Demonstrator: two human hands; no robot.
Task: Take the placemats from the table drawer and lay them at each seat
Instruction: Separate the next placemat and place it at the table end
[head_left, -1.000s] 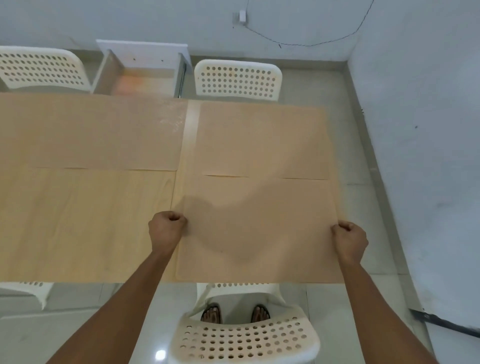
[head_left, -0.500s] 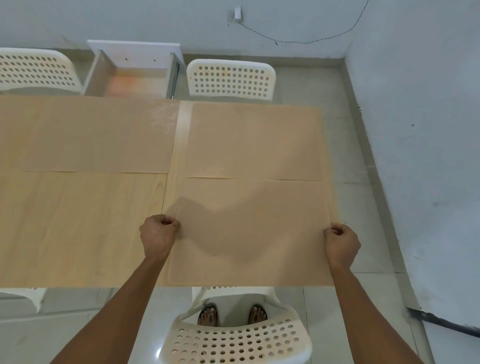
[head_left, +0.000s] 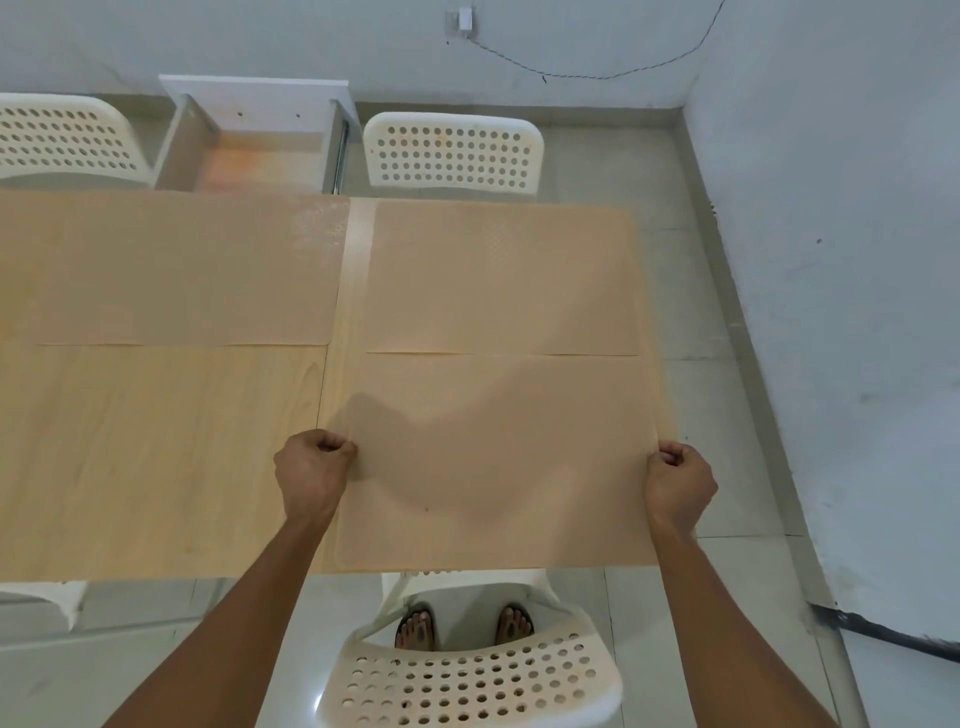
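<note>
A tan placemat (head_left: 498, 457) lies at the near right seat of the light wood table (head_left: 156, 457). My left hand (head_left: 311, 475) is closed on its left edge and my right hand (head_left: 680, 486) on its right edge. Its near edge sits at the table's front edge. A second placemat (head_left: 498, 275) lies flat at the far right seat, touching the first. A third placemat (head_left: 166, 270) covers the far left seat. The white table drawer (head_left: 254, 140) stands pulled out beyond the far edge, its inside bare.
White perforated chairs stand around: one (head_left: 472, 675) below me at the near right, one (head_left: 452, 150) at the far right, one (head_left: 62, 135) at the far left. A chair corner (head_left: 47, 597) shows at the near left. A grey wall (head_left: 857, 260) runs close on the right.
Both hands have shifted the near right placemat slightly toward me, bringing its near edge to the table's front edge. The camera has tilted a little.
</note>
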